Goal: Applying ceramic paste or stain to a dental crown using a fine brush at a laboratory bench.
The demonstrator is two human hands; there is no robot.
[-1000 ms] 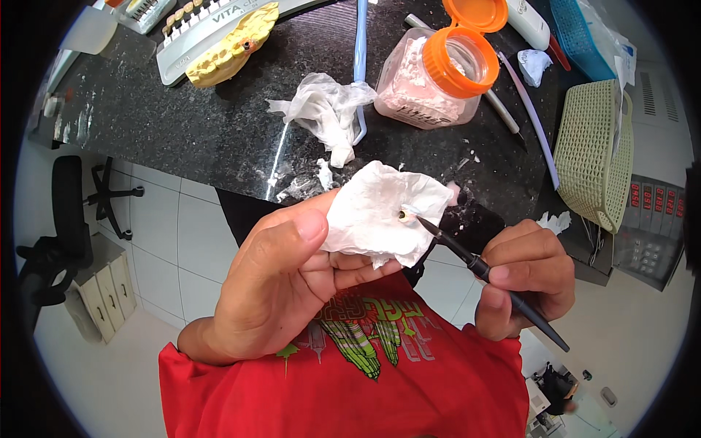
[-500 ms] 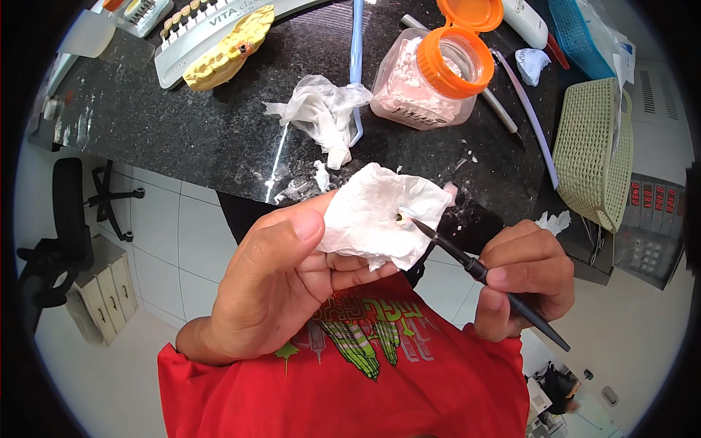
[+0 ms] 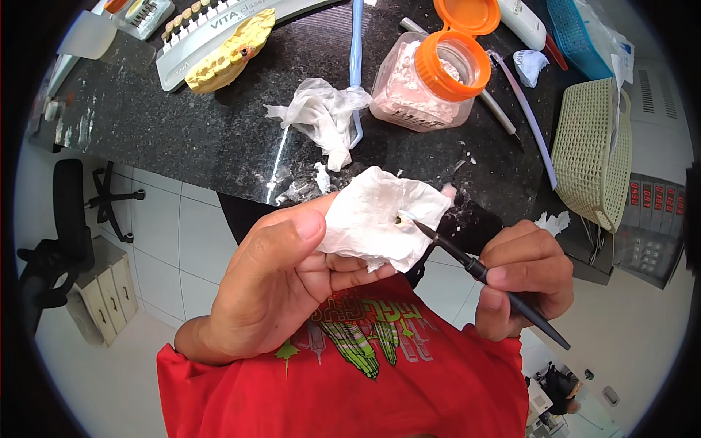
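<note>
A folded white tissue (image 3: 361,215) lies over the fingers of my left hand (image 3: 266,274), pinned at its left edge by the thumb. On the tissue sits a tiny pale tooth crown (image 3: 401,224) with a dark hollow. My right hand (image 3: 531,274) pinches a slim black brush (image 3: 473,269) with a dark pointed tip. That tip reaches the crown's right side; whether it touches cannot be made out. Both hands are in front of the bench edge, above my lap.
On the black speckled bench (image 3: 182,131) are a yellow dental cast (image 3: 230,62), a tooth shade guide (image 3: 179,62), crumpled tissue (image 3: 321,109), a blue-handled tool (image 3: 355,51) and an open orange-lidded jar of pink powder (image 3: 412,102). A pale green basket (image 3: 588,150) stands at the right.
</note>
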